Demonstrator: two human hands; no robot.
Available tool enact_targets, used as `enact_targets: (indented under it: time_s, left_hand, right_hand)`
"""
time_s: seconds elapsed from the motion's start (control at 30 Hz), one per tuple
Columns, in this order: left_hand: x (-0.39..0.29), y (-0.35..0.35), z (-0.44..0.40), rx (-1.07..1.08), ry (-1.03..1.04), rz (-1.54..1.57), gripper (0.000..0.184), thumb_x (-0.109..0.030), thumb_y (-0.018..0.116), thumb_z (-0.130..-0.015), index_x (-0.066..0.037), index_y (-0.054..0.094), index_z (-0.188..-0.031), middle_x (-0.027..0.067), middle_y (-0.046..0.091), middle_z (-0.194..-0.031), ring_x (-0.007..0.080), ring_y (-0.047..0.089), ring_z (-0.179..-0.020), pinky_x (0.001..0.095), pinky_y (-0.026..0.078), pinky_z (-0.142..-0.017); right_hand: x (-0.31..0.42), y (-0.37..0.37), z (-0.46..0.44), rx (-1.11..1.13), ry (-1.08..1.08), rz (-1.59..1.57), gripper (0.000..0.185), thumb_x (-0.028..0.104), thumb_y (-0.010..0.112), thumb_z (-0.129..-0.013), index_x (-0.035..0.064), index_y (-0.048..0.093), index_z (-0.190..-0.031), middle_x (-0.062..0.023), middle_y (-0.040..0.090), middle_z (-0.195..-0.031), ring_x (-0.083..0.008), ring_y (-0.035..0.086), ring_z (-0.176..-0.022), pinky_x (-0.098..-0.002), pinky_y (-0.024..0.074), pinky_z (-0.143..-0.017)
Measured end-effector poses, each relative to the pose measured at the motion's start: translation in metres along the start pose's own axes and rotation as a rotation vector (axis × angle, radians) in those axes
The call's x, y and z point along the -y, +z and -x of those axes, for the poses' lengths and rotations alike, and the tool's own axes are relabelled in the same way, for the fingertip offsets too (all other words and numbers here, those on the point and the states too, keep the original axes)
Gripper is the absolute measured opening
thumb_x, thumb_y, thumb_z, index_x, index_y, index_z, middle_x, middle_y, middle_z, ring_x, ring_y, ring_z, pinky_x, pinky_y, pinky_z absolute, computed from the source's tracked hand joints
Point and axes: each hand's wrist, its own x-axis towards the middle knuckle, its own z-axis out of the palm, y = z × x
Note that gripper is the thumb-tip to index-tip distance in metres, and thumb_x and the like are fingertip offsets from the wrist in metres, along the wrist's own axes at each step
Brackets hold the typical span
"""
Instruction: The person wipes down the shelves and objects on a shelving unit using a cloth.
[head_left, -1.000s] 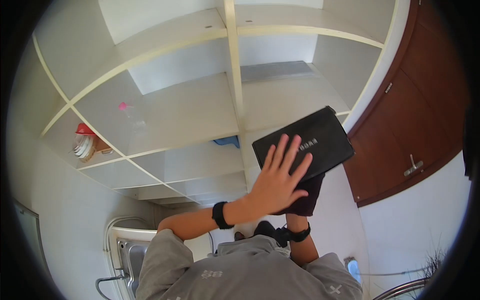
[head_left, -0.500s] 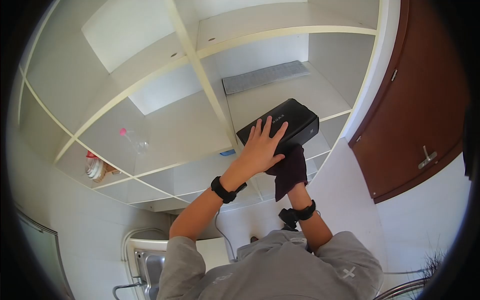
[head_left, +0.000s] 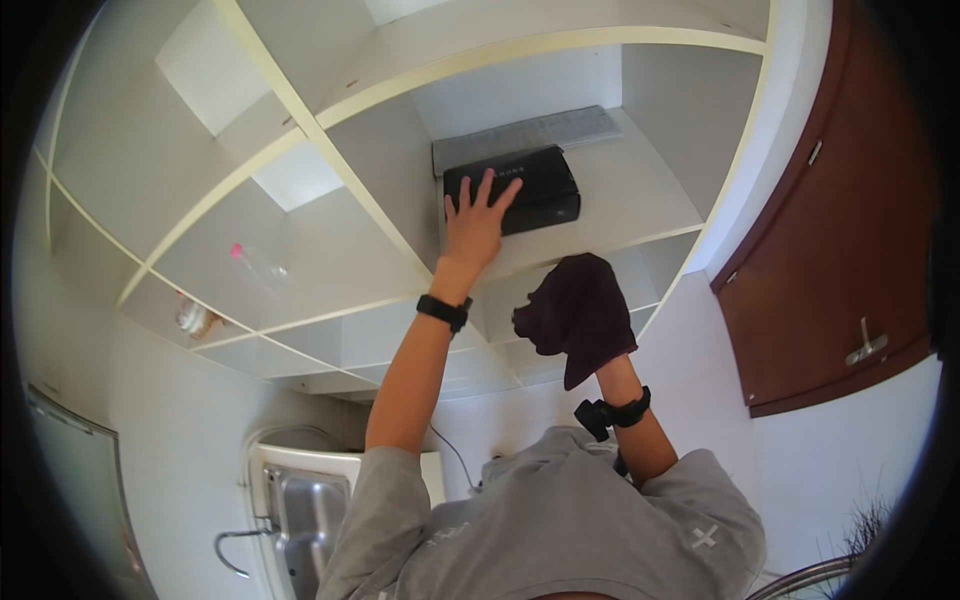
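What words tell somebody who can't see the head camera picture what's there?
An open left hand touches a black box in a pale shelf compartment, near a grey strip. A dark cloth hides the right hand.

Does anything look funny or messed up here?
Nothing looks spilled or broken. The oddest sight is the dark maroon cloth hiding the right hand, while the left hand rests bare on the black box.

Upper centre, flat grey strip point(head_left: 580, 127). At left, clear plastic bottle with pink cap point(head_left: 262, 268); below it, small white-and-brown object point(head_left: 195, 318), details blurred. Lower left, stainless-steel sink point(head_left: 312, 495) with curved metal faucet point(head_left: 240, 534). At right, reddish-brown wooden door point(head_left: 800, 250) with silver metal lever handle point(head_left: 866, 350). Lower right, dark bristly tuft point(head_left: 868, 528).
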Motion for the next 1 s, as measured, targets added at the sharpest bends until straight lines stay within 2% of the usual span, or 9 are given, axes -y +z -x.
enact_targets:
  time_s: [0.03, 0.1, 0.17, 0.23, 0.63, 0.73, 0.83, 0.9, 1.0]
  left_hand:
    - [0.003, 0.009, -0.006, -0.029, -0.029, -0.018, 0.092, -0.007, 0.074, -0.08, -0.036, 0.028, -0.155, 0.0114, 0.022, -0.163, 0.0442, 0.024, -0.146, 0.0668, 0.029, -0.112]
    - [0.005, 0.022, -0.014, -0.031, -0.081, -0.045, 0.091, -0.013, 0.075, -0.082, -0.038, 0.026, -0.155, 0.011, 0.022, -0.162, 0.0445, 0.023, -0.146, 0.0672, 0.026, -0.112]
    - [-0.002, 0.009, -0.018, -0.019, -0.119, 0.035, 0.091, -0.019, 0.075, -0.083, -0.039, 0.024, -0.155, 0.0106, 0.022, -0.163, 0.0444, 0.022, -0.146, 0.0674, 0.024, -0.113]
    - [-0.001, 0.012, -0.021, -0.011, -0.149, 0.08, 0.09, -0.03, 0.076, -0.083, -0.039, 0.024, -0.155, 0.0103, 0.021, -0.163, 0.0439, 0.021, -0.147, 0.0677, 0.02, -0.114]
    - [0.018, 0.041, -0.041, -0.05, -0.332, -0.025, 0.07, -0.012, 0.054, -0.094, -0.035, 0.028, -0.156, 0.014, 0.022, -0.163, 0.0476, 0.015, -0.148, 0.0733, 0.01, -0.113]
    - [-0.015, 0.038, -0.01, -0.204, -0.293, -0.064, 0.064, -0.017, 0.056, -0.09, -0.013, 0.039, -0.151, 0.0196, 0.029, -0.159, 0.047, 0.021, -0.146, 0.0704, 0.018, -0.113]
    - [-0.05, -0.001, 0.066, -0.368, 0.027, 0.245, 0.049, -0.02, 0.065, -0.088, -0.011, 0.055, -0.136, 0.0168, 0.051, -0.142, 0.0364, 0.047, -0.132, 0.0567, 0.036, -0.109]
    - [-0.06, -0.043, 0.125, -0.275, -0.051, 0.393, 0.04, -0.019, 0.068, -0.088, -0.012, 0.063, -0.127, 0.0105, 0.066, -0.12, 0.0277, 0.062, -0.113, 0.0463, 0.046, -0.1]
    - [-0.021, -0.033, 0.205, -0.535, -0.496, 0.311, 0.025, -0.003, 0.066, -0.084, -0.011, 0.07, -0.108, 0.0066, 0.071, -0.087, 0.0247, 0.07, -0.082, 0.0384, 0.055, -0.077]
  right_hand:
    - [0.014, -0.004, 0.002, -0.086, 0.088, -0.257, 0.024, 0.026, 0.058, -0.09, 0.0074, 0.06, -0.106, -0.0074, 0.064, -0.097, -0.023, 0.062, -0.088, -0.0344, 0.0502, -0.085]
    - [0.045, -0.015, 0.005, -0.091, 0.032, -0.156, 0.019, 0.023, 0.057, -0.091, 0.0068, 0.059, -0.101, -0.008, 0.064, -0.096, -0.0217, 0.062, -0.084, -0.0333, 0.0506, -0.079]
    - [0.065, -0.035, -0.004, 0.128, -0.244, 0.472, 0.014, 0.019, 0.055, -0.091, 0.0058, 0.055, -0.093, -0.0086, 0.064, -0.091, -0.0195, 0.06, -0.076, -0.0322, 0.0505, -0.069]
    - [0.095, -0.038, 0.006, 0.116, -0.124, 0.42, 0.01, 0.016, 0.056, -0.09, 0.006, 0.053, -0.09, -0.0084, 0.064, -0.089, -0.0191, 0.059, -0.073, -0.0325, 0.0498, -0.066]
    - [0.172, -0.104, 0.054, -0.19, -0.436, 0.771, 0.013, 0.017, 0.058, -0.088, 0.0057, 0.053, -0.092, -0.0089, 0.064, -0.089, -0.0198, 0.06, -0.074, -0.0328, 0.0502, -0.067]
    - [0.171, -0.109, 0.056, -0.238, -0.461, 0.86, 0.014, 0.018, 0.059, -0.088, 0.0056, 0.053, -0.092, -0.009, 0.064, -0.09, -0.02, 0.06, -0.075, -0.0328, 0.0503, -0.067]
    - [0.162, -0.106, 0.053, -0.279, -0.465, 0.947, 0.015, 0.018, 0.059, -0.087, 0.0055, 0.053, -0.093, -0.0091, 0.064, -0.09, -0.0202, 0.06, -0.075, -0.0329, 0.0504, -0.068]
    - [0.155, -0.101, 0.05, -0.283, -0.463, 0.997, 0.015, 0.018, 0.059, -0.087, 0.0055, 0.054, -0.093, -0.0092, 0.064, -0.09, -0.0203, 0.061, -0.075, -0.0329, 0.0505, -0.068]
    - [0.144, -0.093, 0.044, -0.281, -0.466, 1.072, 0.016, 0.019, 0.06, -0.086, 0.0054, 0.054, -0.094, -0.0093, 0.064, -0.09, -0.0205, 0.061, -0.076, -0.033, 0.0506, -0.068]
